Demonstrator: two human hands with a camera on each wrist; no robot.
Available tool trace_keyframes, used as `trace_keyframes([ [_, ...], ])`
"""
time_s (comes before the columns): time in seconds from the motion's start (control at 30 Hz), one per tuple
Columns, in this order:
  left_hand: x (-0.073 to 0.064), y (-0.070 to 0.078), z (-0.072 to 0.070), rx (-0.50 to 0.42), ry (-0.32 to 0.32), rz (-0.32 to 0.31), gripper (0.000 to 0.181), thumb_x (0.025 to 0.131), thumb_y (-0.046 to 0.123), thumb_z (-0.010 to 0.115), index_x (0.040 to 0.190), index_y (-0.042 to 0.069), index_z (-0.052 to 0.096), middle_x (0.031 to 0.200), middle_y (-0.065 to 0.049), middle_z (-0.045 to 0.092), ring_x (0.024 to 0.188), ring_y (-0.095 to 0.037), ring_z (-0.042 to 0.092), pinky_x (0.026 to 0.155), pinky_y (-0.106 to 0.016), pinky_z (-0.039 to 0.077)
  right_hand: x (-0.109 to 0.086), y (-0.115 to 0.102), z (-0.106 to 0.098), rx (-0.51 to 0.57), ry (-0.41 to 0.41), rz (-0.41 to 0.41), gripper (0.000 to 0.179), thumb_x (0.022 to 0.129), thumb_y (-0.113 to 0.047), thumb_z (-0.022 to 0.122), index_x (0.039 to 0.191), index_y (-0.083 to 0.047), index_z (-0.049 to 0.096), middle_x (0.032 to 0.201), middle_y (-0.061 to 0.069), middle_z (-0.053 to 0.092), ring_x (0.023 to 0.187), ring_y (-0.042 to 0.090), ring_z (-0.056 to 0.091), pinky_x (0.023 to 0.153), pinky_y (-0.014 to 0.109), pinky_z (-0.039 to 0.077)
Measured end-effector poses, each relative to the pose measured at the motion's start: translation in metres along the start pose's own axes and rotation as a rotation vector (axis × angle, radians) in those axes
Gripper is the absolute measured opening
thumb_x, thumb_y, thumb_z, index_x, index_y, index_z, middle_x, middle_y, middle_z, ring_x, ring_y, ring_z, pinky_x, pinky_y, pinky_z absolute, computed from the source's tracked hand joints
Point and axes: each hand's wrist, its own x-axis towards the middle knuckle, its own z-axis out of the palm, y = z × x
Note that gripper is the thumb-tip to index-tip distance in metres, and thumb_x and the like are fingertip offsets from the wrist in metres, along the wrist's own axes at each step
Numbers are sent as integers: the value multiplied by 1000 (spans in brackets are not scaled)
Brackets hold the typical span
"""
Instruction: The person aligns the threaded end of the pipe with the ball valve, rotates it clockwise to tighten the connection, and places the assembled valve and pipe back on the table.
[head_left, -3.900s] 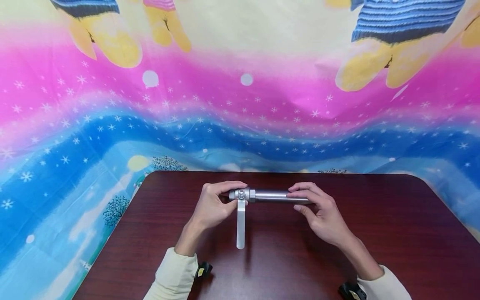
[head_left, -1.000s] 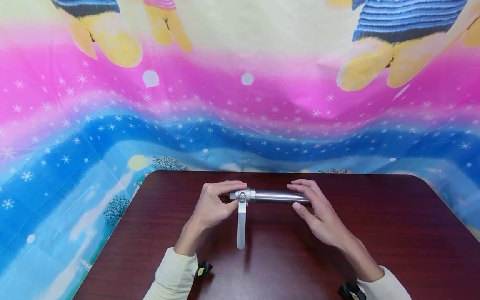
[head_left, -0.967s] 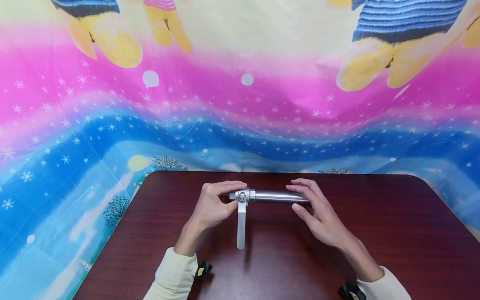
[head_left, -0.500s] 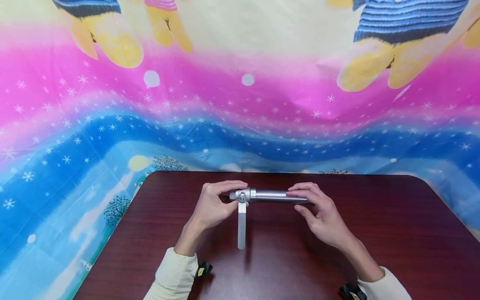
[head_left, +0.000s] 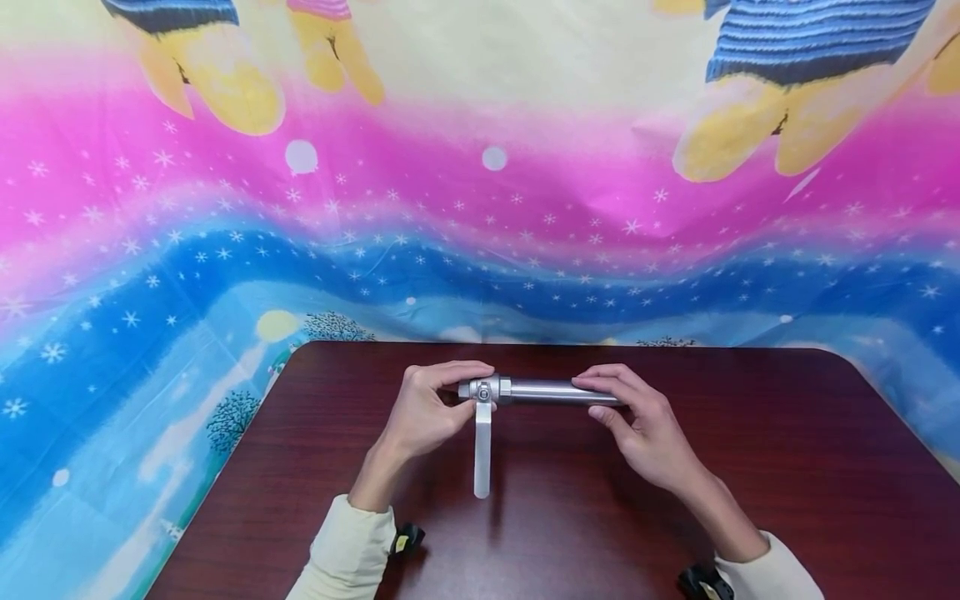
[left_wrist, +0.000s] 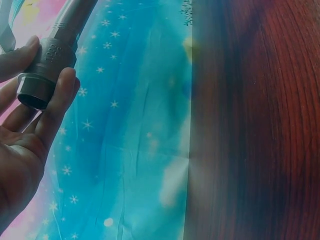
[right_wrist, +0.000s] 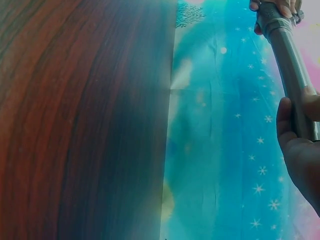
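Observation:
My left hand (head_left: 429, 410) grips a steel ball valve (head_left: 491, 388) between thumb and fingers, above the table. The valve's flat lever handle (head_left: 482, 454) points toward me. From the valve's right side runs a straight metal pipe (head_left: 543, 392), held level. Around the far end of this pipe curl the thumb and fingers of my right hand (head_left: 647, 429), which hide its tip. In the left wrist view the valve body (left_wrist: 49, 57) shows its round end facing that camera. The right wrist view shows the pipe (right_wrist: 290, 62) leading up to the valve and my left fingers.
Below both hands spreads a dark red wooden table (head_left: 570, 525) with rounded far corners. Behind it hangs a colourful snowflake-patterned cloth (head_left: 450, 225). Each cream sleeve has a black wrist-worn device (head_left: 407, 540) beside it.
About a second ago my right fingers were spread looser around the pipe; since then they have closed back onto it. My left hand, the valve and its lever stay in place.

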Motion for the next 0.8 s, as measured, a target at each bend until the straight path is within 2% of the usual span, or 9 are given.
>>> trace_keyframes([
  [0.17, 0, 1, -1, 5, 1, -3, 40, 78, -13, 77, 114, 3, 83, 114, -13, 82, 96, -11, 76, 72, -33, 65, 0, 0, 0, 4, -7, 15, 49, 88, 17, 74, 131, -7, 75, 127, 6, 72, 122, 2, 62, 97, 10, 47],
  [0.27, 0, 1, -1, 11, 0, 4, 42, 78, -14, 76, 114, 5, 84, 114, -12, 82, 99, -12, 76, 73, -28, 64, 0, -2, 0, 10, -15, 37, 48, 89, 16, 74, 132, -7, 75, 129, 6, 72, 118, 2, 63, 93, 11, 50],
  [0.4, 1, 2, -1, 14, -3, 3, 43, 77, -13, 77, 114, 7, 84, 114, -11, 82, 100, -12, 76, 74, -22, 62, 0, -2, -1, 36, -30, 66, 48, 92, 16, 71, 133, -8, 74, 129, 6, 71, 101, 8, 69, 80, 17, 58],
  [0.53, 1, 1, 0, 16, -1, 13, 42, 77, -14, 77, 114, 5, 84, 114, -12, 82, 101, -15, 77, 76, -20, 61, -2, -2, -1, 62, -50, 88, 48, 95, 15, 68, 136, -9, 72, 130, 8, 70, 83, 13, 72, 72, 24, 61],
  [0.6, 1, 0, 0, 20, 0, 22, 42, 76, -15, 77, 113, 4, 84, 114, -12, 82, 102, -18, 78, 78, -19, 61, -2, -2, -1, 58, -58, 101, 49, 96, 13, 68, 138, -11, 70, 133, 8, 69, 91, 11, 72, 77, 22, 61],
  [0.67, 1, -1, 0, 27, 0, 29, 42, 76, -15, 78, 113, 4, 84, 113, -12, 83, 103, -21, 79, 80, -19, 61, -2, -2, -1, 42, -67, 109, 52, 95, 11, 70, 141, -13, 68, 138, 7, 67, 108, 6, 69, 90, 18, 58],
  [0.73, 1, -1, 0, 31, -1, 29, 41, 76, -14, 79, 113, 5, 84, 114, -12, 83, 104, -22, 79, 82, -20, 61, -2, -2, -1, 32, -76, 108, 55, 94, 10, 73, 143, -14, 67, 144, 6, 64, 126, 3, 61, 103, 14, 50],
  [0.8, 0, -1, 1, 36, -2, 27, 40, 77, -12, 81, 113, 5, 84, 114, -11, 83, 104, -22, 79, 82, -21, 61, -2, -2, -1, 22, -84, 102, 57, 91, 10, 76, 142, -15, 67, 148, 4, 61, 136, 6, 54, 107, 10, 42],
])
